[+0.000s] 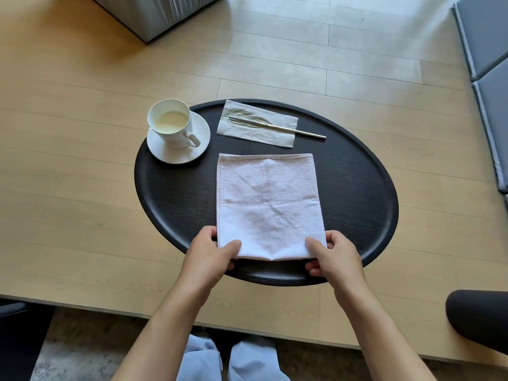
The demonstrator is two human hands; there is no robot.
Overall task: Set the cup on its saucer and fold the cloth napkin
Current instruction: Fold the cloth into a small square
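Note:
A white cup (pixel 170 125) holding a pale liquid stands on its white saucer (pixel 202 138) at the far left of a round black tray (pixel 357 193). A pale lilac cloth napkin (pixel 268 202) lies flat in the middle of the tray as a creased rectangle. My left hand (pixel 211 257) pinches the napkin's near left corner, thumb on top. My right hand (pixel 334 257) pinches the near right corner the same way. The near edge of the cloth is lifted slightly off the tray.
A grey paper napkin (pixel 277 133) lies at the back of the tray, with a metal utensil (pixel 310 133) sticking out to the right. The tray rests on a light wooden surface (pixel 82 174). Grey cushions (pixel 486 50) are at the right, a grey block (pixel 154 15) at the top left.

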